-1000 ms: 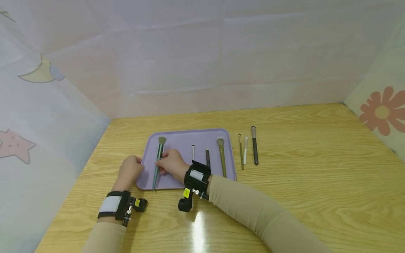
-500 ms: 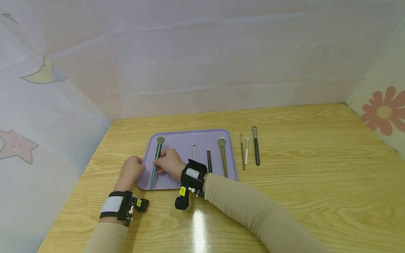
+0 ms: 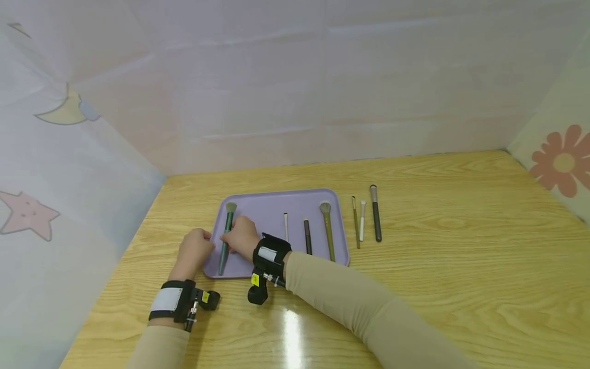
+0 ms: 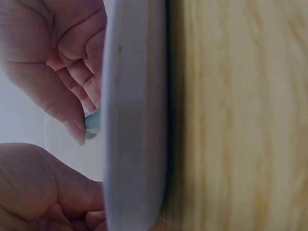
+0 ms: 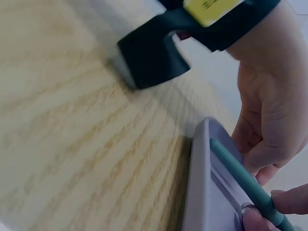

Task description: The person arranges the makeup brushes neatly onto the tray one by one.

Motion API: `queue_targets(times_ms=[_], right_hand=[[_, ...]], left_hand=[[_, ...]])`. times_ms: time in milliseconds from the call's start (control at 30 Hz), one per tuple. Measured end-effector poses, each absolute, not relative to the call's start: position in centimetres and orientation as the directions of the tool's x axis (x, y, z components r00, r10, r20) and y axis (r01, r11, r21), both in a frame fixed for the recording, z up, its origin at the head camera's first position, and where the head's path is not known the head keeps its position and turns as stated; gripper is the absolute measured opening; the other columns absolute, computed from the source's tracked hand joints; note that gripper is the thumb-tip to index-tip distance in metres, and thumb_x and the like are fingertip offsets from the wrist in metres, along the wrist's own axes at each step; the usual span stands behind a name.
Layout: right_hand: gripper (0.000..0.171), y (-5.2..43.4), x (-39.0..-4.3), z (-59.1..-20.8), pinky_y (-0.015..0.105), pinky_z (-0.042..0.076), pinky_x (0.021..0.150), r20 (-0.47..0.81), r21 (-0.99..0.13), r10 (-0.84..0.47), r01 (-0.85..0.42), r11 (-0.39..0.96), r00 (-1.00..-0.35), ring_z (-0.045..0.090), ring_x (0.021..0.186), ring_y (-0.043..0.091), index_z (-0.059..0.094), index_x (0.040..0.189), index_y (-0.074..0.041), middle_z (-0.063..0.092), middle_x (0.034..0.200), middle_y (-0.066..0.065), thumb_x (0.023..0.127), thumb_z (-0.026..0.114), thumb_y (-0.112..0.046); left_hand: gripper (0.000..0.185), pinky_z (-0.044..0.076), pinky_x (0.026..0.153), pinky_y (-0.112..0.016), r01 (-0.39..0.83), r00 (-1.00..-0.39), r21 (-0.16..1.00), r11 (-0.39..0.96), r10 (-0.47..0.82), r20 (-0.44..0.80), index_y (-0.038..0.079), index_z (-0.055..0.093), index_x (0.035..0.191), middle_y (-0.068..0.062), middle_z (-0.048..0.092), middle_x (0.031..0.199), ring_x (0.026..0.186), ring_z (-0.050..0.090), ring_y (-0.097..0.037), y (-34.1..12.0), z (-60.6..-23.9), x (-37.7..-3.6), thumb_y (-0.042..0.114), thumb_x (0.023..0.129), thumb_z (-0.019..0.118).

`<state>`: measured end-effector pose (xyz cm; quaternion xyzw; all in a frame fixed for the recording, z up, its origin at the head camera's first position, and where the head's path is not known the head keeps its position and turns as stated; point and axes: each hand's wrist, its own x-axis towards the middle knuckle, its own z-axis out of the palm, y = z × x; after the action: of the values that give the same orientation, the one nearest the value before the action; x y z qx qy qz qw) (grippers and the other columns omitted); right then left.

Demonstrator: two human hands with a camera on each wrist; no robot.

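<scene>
Teal brush (image 3: 225,240) pinched by right fingers (image 3: 229,237); left fingers (image 3: 203,241) gripping lilac tray (image 3: 272,205).

Table (image 3: 461,266): pale wood-grain top with a smooth, glossy finish, showing a bright glare patch just in front of the tray (image 3: 272,202); the tray is lilac plastic, matt and smooth, with a rounded rim. Teal brush (image 3: 226,241) on the tray's left part: smooth plastic-looking handle with a soft, matt bristle head; the dark brush (image 3: 376,215) on the table right of the tray has a matt dark handle and a shiny, metal-looking ferrule. Sleeves (image 3: 369,312): beige matt cloth; the wrist straps (image 3: 267,256) are black with a white patch, and the walls behind the tray are matt, paper-like sheet, creased.
</scene>
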<state>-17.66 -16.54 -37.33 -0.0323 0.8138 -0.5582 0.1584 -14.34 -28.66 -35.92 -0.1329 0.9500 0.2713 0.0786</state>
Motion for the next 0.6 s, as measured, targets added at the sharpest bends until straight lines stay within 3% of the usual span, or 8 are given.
queue_targets(times_ms=[133, 367, 600], right_hand=[[0.035, -16.59, -17.68, -37.17, 0.018, 0.037, 0.040, -0.188, -0.887, -0.241, 0.059, 0.458, -0.952, 0.045, 0.038, 0.007, 0.050, 0.059, -0.008, 0.046, 0.045, -0.002, 0.082, 0.076, -0.009], [0.035, -17.09, -18.14, -36.77, 0.016, 0.034, 0.040, -0.153, -0.789, -0.231, -0.022, 0.614, -0.961, 0.043, 0.038, 0.006, 0.055, 0.057, -0.007, 0.046, 0.044, -0.003, 0.081, 0.079, -0.015], [0.034, -17.52, -17.88, -36.73, 0.016, 0.036, 0.039, -0.145, -0.766, -0.255, -0.055, 0.641, -0.956, 0.041, 0.032, 0.005, 0.060, 0.053, -0.005, 0.046, 0.038, -0.003, 0.081, 0.078, -0.012]], left_hand=[[0.032, 0.051, 0.078, -0.047, -0.291, -0.954, 0.491, 0.821, -0.207, -0.219, -0.020, 0.055, 0.112, -0.034, 0.059, 0.107, 0.093, 0.059, -0.040, -28.50, -35.89, -14.39, -0.002, 0.086, 0.051], [0.034, 0.051, 0.081, -0.049, -0.283, -0.955, 0.493, 0.823, -0.192, -0.227, -0.020, 0.055, 0.114, -0.035, 0.058, 0.111, 0.098, 0.059, -0.043, -28.38, -35.65, -14.74, -0.001, 0.086, 0.051], [0.034, 0.049, 0.084, -0.050, -0.295, -0.949, 0.498, 0.815, -0.189, -0.252, -0.021, 0.054, 0.115, -0.037, 0.056, 0.115, 0.103, 0.057, -0.046, -28.83, -35.93, -14.58, -0.001, 0.088, 0.052]])
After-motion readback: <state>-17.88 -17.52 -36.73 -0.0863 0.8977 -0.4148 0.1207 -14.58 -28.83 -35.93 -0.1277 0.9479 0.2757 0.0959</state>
